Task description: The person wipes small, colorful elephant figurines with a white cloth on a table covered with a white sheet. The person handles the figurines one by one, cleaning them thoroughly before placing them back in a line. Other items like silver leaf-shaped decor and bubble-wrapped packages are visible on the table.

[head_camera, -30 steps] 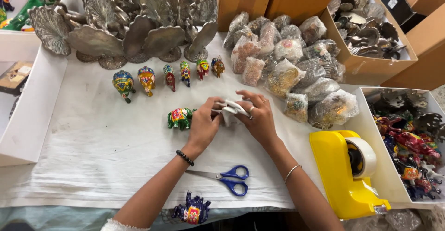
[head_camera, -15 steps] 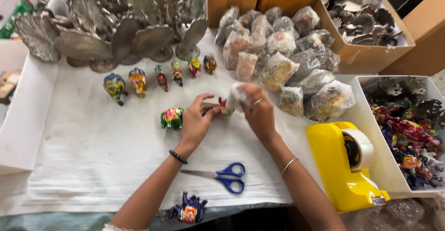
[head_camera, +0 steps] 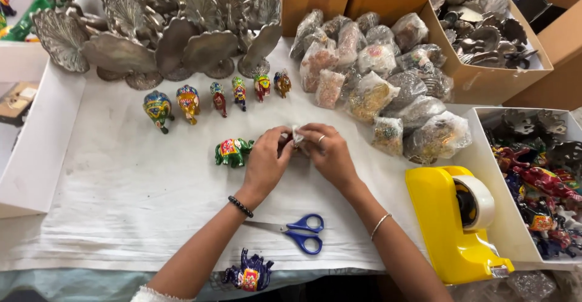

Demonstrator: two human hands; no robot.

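My left hand (head_camera: 265, 159) and my right hand (head_camera: 327, 152) meet over the middle of the white cloth (head_camera: 139, 199), both pinching a small bundle in clear wrapping (head_camera: 297, 136). What is inside the wrap is mostly hidden by my fingers. A green painted elephant figurine (head_camera: 233, 151) stands just left of my left hand. Blue-handled scissors (head_camera: 299, 232) lie on the cloth between my forearms.
A row of painted animal figurines (head_camera: 212, 99) stands behind, with metal peacock ornaments (head_camera: 163, 29) beyond. Wrapped bundles (head_camera: 376, 84) pile at right. A yellow tape dispenser (head_camera: 454, 223), boxes of figurines (head_camera: 539, 175) and a dark blue elephant (head_camera: 248, 275) at the near edge.
My hands have closed in around the wrapped bundle, folding the wrap tighter; the red bit seen half a second ago is now hidden. The view shifted slightly.
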